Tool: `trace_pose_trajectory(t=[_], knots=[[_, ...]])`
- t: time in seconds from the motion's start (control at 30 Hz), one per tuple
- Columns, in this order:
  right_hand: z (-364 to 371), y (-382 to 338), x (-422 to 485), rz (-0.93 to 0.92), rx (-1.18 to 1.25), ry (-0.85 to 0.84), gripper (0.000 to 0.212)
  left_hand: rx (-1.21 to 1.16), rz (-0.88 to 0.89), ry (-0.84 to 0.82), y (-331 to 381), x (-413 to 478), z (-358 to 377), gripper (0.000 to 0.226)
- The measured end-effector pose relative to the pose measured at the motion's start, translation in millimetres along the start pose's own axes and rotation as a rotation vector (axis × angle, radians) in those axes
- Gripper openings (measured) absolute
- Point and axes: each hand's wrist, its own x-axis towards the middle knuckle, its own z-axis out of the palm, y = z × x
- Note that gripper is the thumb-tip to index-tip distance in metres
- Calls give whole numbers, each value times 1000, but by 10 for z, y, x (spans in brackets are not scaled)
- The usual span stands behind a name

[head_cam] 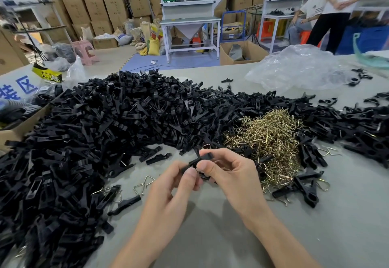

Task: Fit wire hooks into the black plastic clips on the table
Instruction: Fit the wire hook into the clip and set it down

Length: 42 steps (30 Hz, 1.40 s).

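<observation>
Black plastic clips [109,124] lie heaped in a broad bank across a grey worktop [210,238], in a storeroom with cartons [94,4] stacked against the back wall. A white bench [189,25] and a pink stool [84,50] stand on the floor beyond. Two people [341,4] are at the far right.

The worktop's far edge runs behind the heap. A crumpled clear plastic bag [301,67] lies near that edge on the right. An open cardboard box [19,128] touches the heap on the left.

The heap curves from the near left round to the far right, and a tangle of brass-coloured wire hooks [267,137] sits against its inner right side. Bare worktop is left in the near middle and near right, where both forearms reach in. A few clips with hooks fitted [303,187] lie just right of the tangle. Loose hooks [145,185] and single clips lie near the heap's inner edge on the left.

Both hands are raised over the bare patch, palms turned toward each other. The left hand [179,183] has its grip clamped on the lower end of one clip [200,160], thumb on top. The right hand [227,173] pinches the upper end between thumb and forefinger, its other fingers curled beneath. Whether a hook is already in this clip cannot be told.
</observation>
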Motion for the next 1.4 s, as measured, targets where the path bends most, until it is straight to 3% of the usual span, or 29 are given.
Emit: trace_pose_trajectory(t=[0.33, 0.6, 0.73, 0.87, 0.97, 1.03, 1.13, 1.3, 1.4], knots=[[-11, 7, -14, -30, 10, -21, 37, -48, -13, -10, -25, 14, -6, 30], [-13, 32, -9, -49, -7, -27, 29, 163, 19, 37, -80, 7, 6, 18], [-13, 21, 7, -55, 69, -131, 25, -147, -30, -13, -15, 18, 23, 28], [-30, 49, 23, -50, 30, -116, 18, -611, -301, -54, 75, 57, -19, 30], [-62, 41, 46, -55, 44, -57, 17, -762, -418, -76, 81, 94, -72, 31], [-98, 37, 68, -63, 64, 13, 17, -717, -431, -39, 64, 114, -82, 29], [-149, 36, 87, -62, 138, 119, 19, -466, -427, 7, 45, 239, -34, 29], [-200, 35, 119, -73, 144, 223, 27, -247, -357, 10, 258, 1268, 109, 25], [-223, 59, 97, -64, 127, 231, 28, -102, -346, 48, 412, 1829, 125, 47]])
